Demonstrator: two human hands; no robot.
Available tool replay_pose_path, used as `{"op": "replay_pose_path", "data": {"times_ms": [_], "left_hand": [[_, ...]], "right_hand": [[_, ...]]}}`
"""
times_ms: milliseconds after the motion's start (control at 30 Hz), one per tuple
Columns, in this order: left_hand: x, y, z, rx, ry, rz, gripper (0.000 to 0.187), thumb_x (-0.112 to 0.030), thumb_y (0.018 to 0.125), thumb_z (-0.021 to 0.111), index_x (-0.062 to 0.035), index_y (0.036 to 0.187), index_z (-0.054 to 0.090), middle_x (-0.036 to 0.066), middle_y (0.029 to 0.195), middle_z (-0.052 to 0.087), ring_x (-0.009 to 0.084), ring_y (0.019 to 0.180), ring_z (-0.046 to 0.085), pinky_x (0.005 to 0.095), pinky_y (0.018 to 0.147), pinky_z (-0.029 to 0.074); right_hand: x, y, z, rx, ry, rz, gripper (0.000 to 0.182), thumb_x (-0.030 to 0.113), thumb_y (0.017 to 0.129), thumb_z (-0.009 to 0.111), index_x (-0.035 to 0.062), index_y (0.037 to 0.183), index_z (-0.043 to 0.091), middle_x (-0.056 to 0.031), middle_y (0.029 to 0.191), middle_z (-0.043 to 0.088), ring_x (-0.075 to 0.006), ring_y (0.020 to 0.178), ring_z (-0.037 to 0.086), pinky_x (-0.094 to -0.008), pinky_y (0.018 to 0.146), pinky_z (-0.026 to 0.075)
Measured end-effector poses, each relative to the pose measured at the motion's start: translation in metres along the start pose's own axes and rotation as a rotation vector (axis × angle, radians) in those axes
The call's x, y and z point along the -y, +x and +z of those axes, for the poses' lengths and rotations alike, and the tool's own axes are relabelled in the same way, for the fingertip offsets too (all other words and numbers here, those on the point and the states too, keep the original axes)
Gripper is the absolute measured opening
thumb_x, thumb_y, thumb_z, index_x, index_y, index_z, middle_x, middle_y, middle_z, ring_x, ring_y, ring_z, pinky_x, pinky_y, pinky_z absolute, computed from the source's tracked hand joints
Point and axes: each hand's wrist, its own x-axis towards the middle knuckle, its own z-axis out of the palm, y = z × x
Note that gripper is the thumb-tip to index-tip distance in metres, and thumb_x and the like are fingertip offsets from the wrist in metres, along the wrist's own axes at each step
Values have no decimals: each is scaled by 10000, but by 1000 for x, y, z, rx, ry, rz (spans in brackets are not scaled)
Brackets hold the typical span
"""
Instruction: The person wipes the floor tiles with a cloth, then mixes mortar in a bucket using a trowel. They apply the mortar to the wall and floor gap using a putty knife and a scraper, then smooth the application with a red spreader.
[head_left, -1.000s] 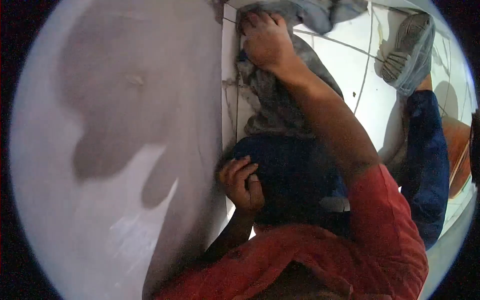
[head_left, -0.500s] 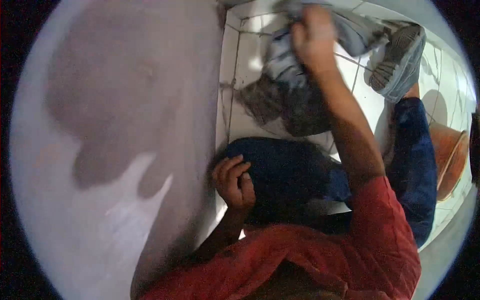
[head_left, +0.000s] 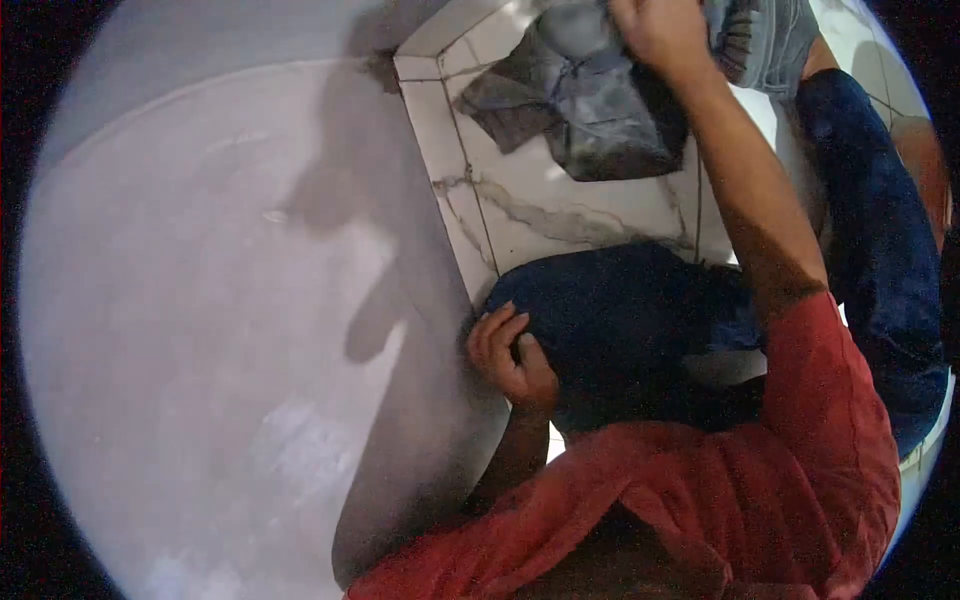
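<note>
A crumpled grey cloth (head_left: pixel 610 115) lies on the white tiled floor, with darker parts at its left and lower edges. My right hand (head_left: pixel 665 35) is on its upper right part with the fingers bent into it; the fingertips are partly cut off by the top of the view. My left hand (head_left: pixel 512 360) rests against my bent knee in dark blue trousers (head_left: pixel 620 310). Its fingers are loosely curled, the thumb stands apart, and nothing is in it.
A grey wall (head_left: pixel 230 300) rises close on my left, meeting a tiled skirting (head_left: pixel 432 130). My foot in a grey shoe (head_left: pixel 765 45) stands right of the cloth. A brown-orange bucket-like container (head_left: pixel 925 165) shows partly behind my other leg at the right edge.
The view has shifted, so the wall corner shows more and the cloth sits higher. The cloth looks more spread out, with my right hand still at it. My left hand stays at the knee.
</note>
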Motion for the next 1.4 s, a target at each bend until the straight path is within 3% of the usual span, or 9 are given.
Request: {"op": "replay_pose_path", "data": {"times_ms": [67, 100, 167, 267, 533, 767, 1033, 1333, 1400], "left_hand": [[-1, 1, -1, 11, -3, 9, 213, -157, 895, 506, -42, 1006, 646, 142, 1121, 642, 311, 1124, 519, 488, 1050, 312], [-5, 4, -3, 15, -7, 15, 208, -148, 891, 505, -45, 1003, 647, 139, 1123, 641, 313, 1127, 514, 488, 1047, 314], [-4, 2, -2, 16, -6, 22, 206, -149, 890, 509, -47, 1005, 647, 136, 1130, 639, 315, 1133, 507, 487, 1045, 316], [0, 2, -2, 32, 41, 36, 202, -162, 894, 519, -51, 1004, 647, 130, 1145, 635, 319, 1140, 495, 485, 1043, 317], [-15, 3, -3, 27, 102, 3, 215, -217, 904, 550, -51, 988, 658, 126, 1156, 632, 333, 1151, 486, 492, 1045, 317], [-21, 0, -5, 18, 115, 48, 201, -177, 882, 552, -50, 992, 661, 125, 1160, 632, 341, 1175, 480, 499, 1049, 311], [-28, -7, -12, 25, 181, -4, 227, -229, 886, 540, -65, 998, 651, 141, 1156, 634, 332, 1129, 510, 487, 1057, 303], [-22, -5, -9, 18, 149, 12, 199, -198, 873, 565, -68, 994, 656, 124, 1153, 643, 335, 1140, 508, 485, 1060, 310], [-19, -5, -4, 9, 141, 29, 176, -186, 874, 574, -76, 986, 655, 120, 1154, 645, 332, 1140, 506, 486, 1056, 319]], "right_hand": [[38, -24, -8, 22, 207, -308, 419, 332, 778, 687, 61, 1095, 652, -193, 1032, 656, -379, 970, 623, -468, 829, 498], [67, -33, -14, 350, 168, -336, 399, 301, 768, 702, 60, 1083, 657, -182, 1083, 649, -362, 1008, 613, -466, 879, 492], [101, -81, 28, 267, 247, -645, 330, 315, 775, 668, 61, 985, 687, -156, 1045, 670, -361, 1062, 615, -508, 919, 462], [134, -94, 81, 94, 22, -668, 390, 275, 797, 614, 39, 1105, 659, -160, 1147, 632, -317, 1163, 543, -517, 1009, 380], [144, -36, 88, 299, -119, -492, 336, 230, 846, 535, 85, 1117, 671, -94, 1148, 622, -284, 1146, 525, -510, 1056, 309], [127, -134, 50, 488, -11, -962, 429, 326, 854, 571, 79, 1197, 643, -121, 1202, 612, -293, 1231, 492, -532, 1089, 281], [127, -8, 68, 373, -242, -665, 351, 325, 816, 631, 111, 1090, 681, -76, 1092, 652, -252, 1171, 528, -488, 913, 406], [121, -47, 33, 505, -187, -492, 331, 214, 860, 546, 64, 1138, 640, -109, 1098, 626, -293, 1112, 536, -477, 912, 375], [134, -46, 51, 280, -108, -308, 329, 197, 858, 533, 65, 1140, 640, -112, 1089, 625, -303, 1107, 537, -491, 911, 371]]}}
